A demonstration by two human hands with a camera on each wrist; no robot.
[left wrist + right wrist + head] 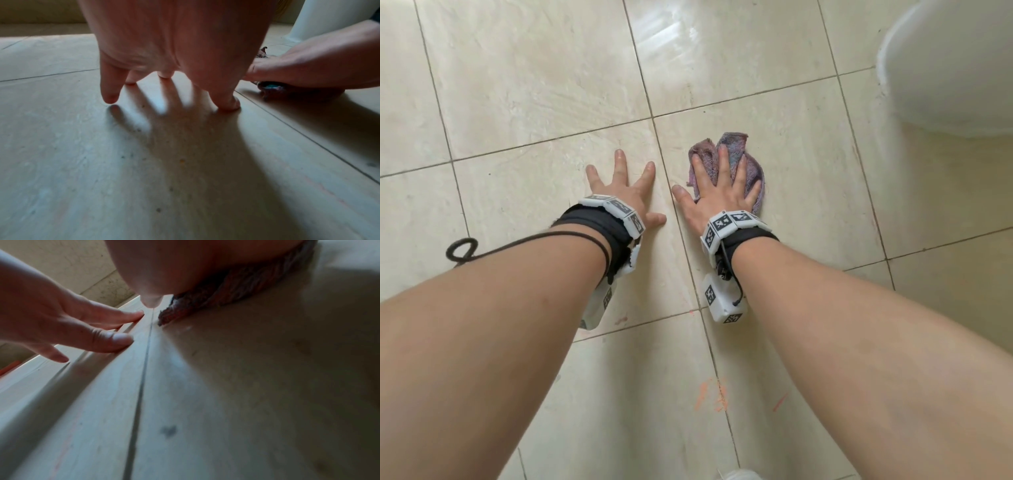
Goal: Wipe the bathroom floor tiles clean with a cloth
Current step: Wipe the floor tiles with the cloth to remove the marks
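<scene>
Tiles (534,85) of pale beige are filling the floor, dark grout lines crossing between them; a white rounded fixture (955,68) is rising at the far right, and orange streaks (710,394) are marking the tile nearer the person. Both forearms are reaching forward, each wearing a black wrist strap with white marker blocks; the left hand (625,195) is resting on bare tile with fingers spread, its fingertips (110,99) touching the floor while the palm is arching above it; the right hand (722,192) is lying flat, fingers straight and slightly fanned, pressing down on the cloth (751,178). That purple, crumpled cloth is sitting on the tile just right of a grout line, poking out beyond the fingertips and beside the little finger.
</scene>
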